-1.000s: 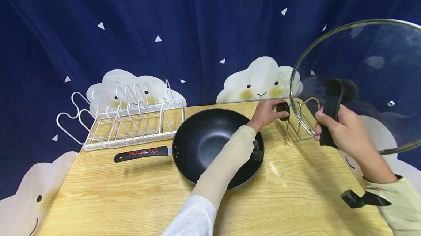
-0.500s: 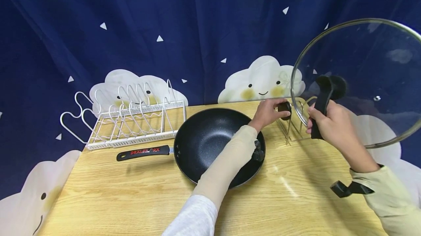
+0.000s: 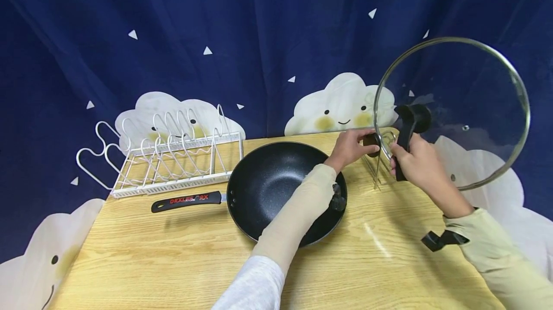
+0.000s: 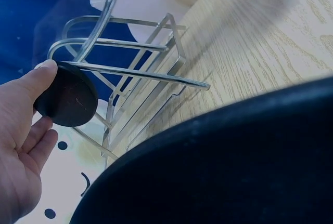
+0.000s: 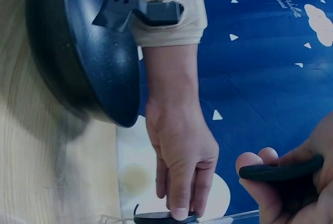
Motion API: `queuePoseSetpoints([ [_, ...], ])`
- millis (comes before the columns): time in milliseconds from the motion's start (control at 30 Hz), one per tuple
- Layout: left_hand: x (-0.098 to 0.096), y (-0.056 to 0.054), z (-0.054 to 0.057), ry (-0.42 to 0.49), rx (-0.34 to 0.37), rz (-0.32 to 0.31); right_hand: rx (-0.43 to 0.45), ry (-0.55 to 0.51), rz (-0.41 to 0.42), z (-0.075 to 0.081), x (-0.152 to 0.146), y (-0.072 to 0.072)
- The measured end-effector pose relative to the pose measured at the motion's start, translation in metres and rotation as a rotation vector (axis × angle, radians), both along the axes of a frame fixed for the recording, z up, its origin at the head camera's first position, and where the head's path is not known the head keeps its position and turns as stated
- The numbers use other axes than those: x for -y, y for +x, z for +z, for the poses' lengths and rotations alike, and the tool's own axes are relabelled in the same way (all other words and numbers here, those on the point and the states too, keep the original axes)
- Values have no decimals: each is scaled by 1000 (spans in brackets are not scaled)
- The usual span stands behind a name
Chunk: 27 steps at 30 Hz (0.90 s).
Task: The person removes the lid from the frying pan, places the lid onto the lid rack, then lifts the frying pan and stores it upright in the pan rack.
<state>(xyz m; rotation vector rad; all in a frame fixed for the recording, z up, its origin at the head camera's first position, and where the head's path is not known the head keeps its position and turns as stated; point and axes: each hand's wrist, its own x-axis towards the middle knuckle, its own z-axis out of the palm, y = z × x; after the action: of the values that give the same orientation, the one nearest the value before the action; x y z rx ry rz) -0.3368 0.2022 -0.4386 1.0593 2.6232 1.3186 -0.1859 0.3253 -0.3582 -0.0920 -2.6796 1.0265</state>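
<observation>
My left hand (image 3: 347, 148) pinches a round black knob-like disc (image 4: 70, 99) at the front of a small wire rack (image 4: 140, 73). What the disc is fixed to is hidden. My right hand (image 3: 419, 161) grips the black handle (image 3: 404, 142) of a large round glass lid (image 3: 471, 84) with a metal rim. The lid stands upright on edge above the right end of the table. Its near-left rim reaches down beside my left fingertips, and the left wrist view has the rim (image 4: 106, 11) overlapping the rack's wires.
A black wok (image 3: 276, 180) sits on the wooden table (image 3: 181, 262) under my left forearm, its long handle (image 3: 187, 201) pointing left. Behind that handle stands a white wire dish rack (image 3: 173, 185). A blue curtain (image 3: 259, 51) with clouds hangs behind the table.
My right hand has carried the glass lid leftward, closer to the small rack and my left hand. The left hand has stayed on the black disc.
</observation>
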Motion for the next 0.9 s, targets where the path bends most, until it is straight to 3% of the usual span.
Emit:
queuePoseSetpoints([
  [433, 0, -1, 1, -19, -36, -10, 7, 122, -32, -17, 7, -14],
  [633, -1, -2, 0, -14, -30, -9, 34, 138, -25, -26, 4, -17],
  [900, 0, -1, 0, 8, -38, -13, 8, 132, -8, -42, 2, -24],
])
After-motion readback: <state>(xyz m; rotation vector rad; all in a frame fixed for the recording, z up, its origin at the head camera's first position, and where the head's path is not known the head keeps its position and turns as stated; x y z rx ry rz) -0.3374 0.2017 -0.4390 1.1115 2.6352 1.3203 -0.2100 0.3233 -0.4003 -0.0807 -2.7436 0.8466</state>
